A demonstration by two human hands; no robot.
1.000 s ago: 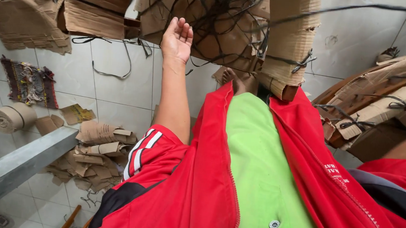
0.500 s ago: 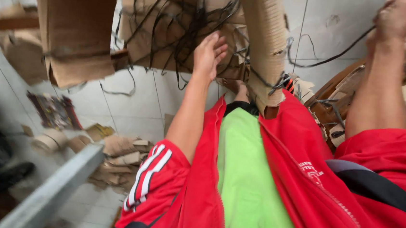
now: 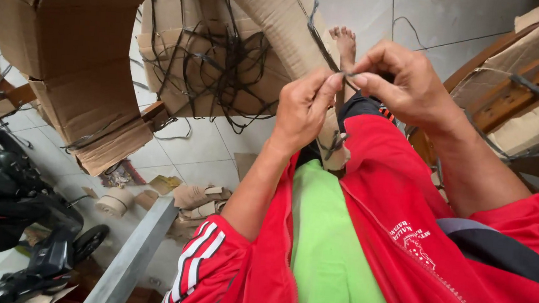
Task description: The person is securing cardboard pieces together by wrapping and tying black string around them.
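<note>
Because the cord (image 3: 328,57) is thin and dark, the person brings both hands close together in the upper middle of the frame to grip it. The left hand (image 3: 301,109) pinches the cord between thumb and finger, with the other fingers curled in. The right hand (image 3: 403,85) pinches it too, just beside the left, so the fingertips almost touch. The cord runs up from the pinch along the bent cardboard (image 3: 279,24), which leans over the person's lap, likely so the hands can reach it. More dark cords hang in a tangle on the box (image 3: 205,69) behind it. A big box (image 3: 79,47) fills the upper left. A bare foot (image 3: 344,42) shows past the hands, on the tiled floor (image 3: 193,149).

Half a second ago the hands are well apart and raised, the left one open near the tangle and the right one high in the upper right corner. Now both have come down and meet at the cord.
</note>
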